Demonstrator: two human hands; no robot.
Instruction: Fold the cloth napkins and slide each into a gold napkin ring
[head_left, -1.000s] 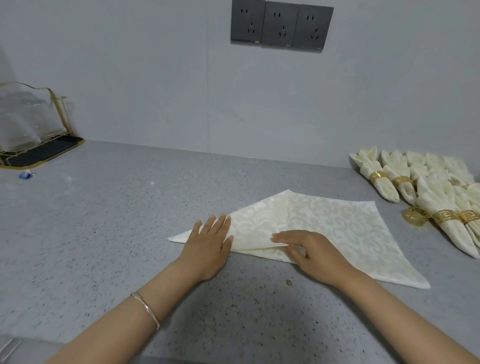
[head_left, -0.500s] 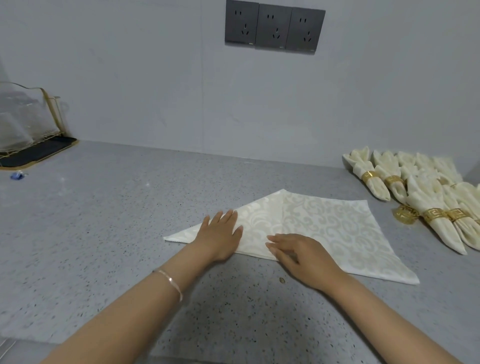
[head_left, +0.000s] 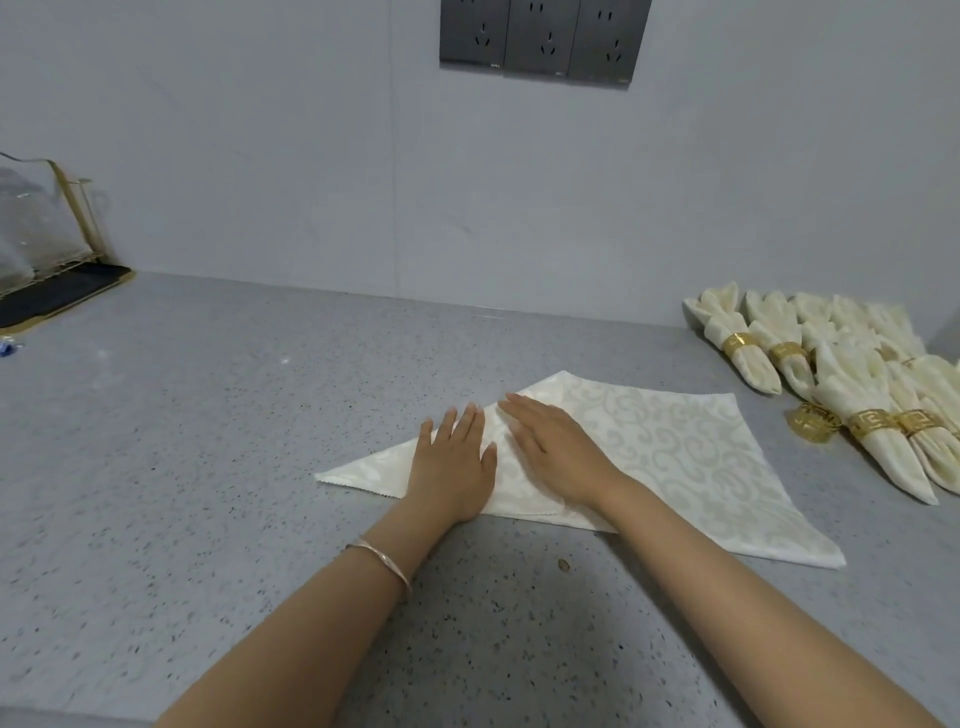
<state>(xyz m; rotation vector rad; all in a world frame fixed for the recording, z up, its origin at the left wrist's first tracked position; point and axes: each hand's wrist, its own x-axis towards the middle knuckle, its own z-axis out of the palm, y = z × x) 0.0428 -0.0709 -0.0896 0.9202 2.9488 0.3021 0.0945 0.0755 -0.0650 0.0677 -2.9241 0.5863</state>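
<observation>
Well, the cream cloth napkin (head_left: 675, 457) lies flat in the middle of the grey tabletop (head_left: 208, 441), with one side folded over. The left hand (head_left: 452, 467) and right hand (head_left: 556, 457) rest flat on that folded part, side by side, fingers straight, gripping nothing. Near the right edge lie rolled napkins (head_left: 862, 395) in gold rings, with one loose gold napkin ring (head_left: 811, 423) beside them.

Grey speckled countertop (head_left: 208, 467) runs back to a plain pale grey wall (head_left: 234, 156) with a faint vertical seam. Three dark socket plates (head_left: 543, 39) side by side, top centre. Far left: gold-framed rack (head_left: 72, 208) on a black tray (head_left: 57, 293). Light soft, even.
</observation>
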